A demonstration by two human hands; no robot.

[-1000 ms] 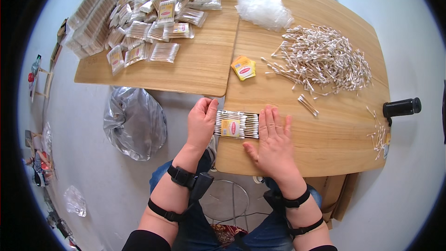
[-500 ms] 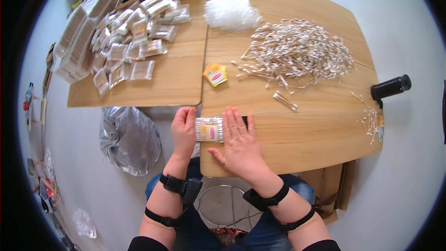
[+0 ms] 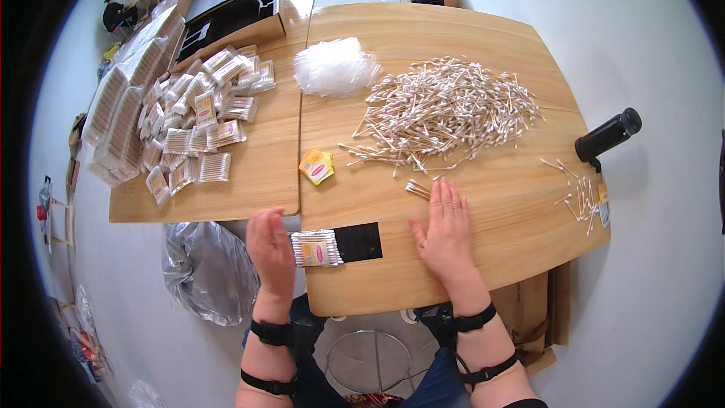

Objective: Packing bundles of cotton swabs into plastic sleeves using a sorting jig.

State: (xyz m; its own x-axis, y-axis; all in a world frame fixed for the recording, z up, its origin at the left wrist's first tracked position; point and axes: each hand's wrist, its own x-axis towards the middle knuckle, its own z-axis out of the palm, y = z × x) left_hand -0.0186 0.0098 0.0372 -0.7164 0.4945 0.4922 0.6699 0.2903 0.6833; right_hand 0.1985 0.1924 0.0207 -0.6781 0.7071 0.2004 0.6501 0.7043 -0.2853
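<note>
A clear packet of cotton swabs (image 3: 306,248) with a yellow label lies partly on a black strip (image 3: 361,242) at the table's near left edge. Beside its left end, my left hand (image 3: 272,253) is closed, seemingly gripping that end; the hand partly hides the contact. My right hand (image 3: 447,238) rests flat with fingers stretched, its fingertips by a few loose cotton swabs (image 3: 418,189). Farther back spreads a large heap of cotton swabs (image 3: 453,113). Several yellow label cards (image 3: 316,167) lie in a small stack left of it.
Filled swab packets (image 3: 200,117) cover the left table, beside stacked bundles (image 3: 113,121). Empty clear bags (image 3: 336,66) lie at the back. A black cylinder (image 3: 608,136) and stray swabs (image 3: 581,200) sit near the right edge. A grey plastic bag (image 3: 208,272) stands below left.
My right hand has lifted off the packet and moved right to the loose swabs, uncovering the black strip. My left hand stays at the packet's left end. The view has shifted.
</note>
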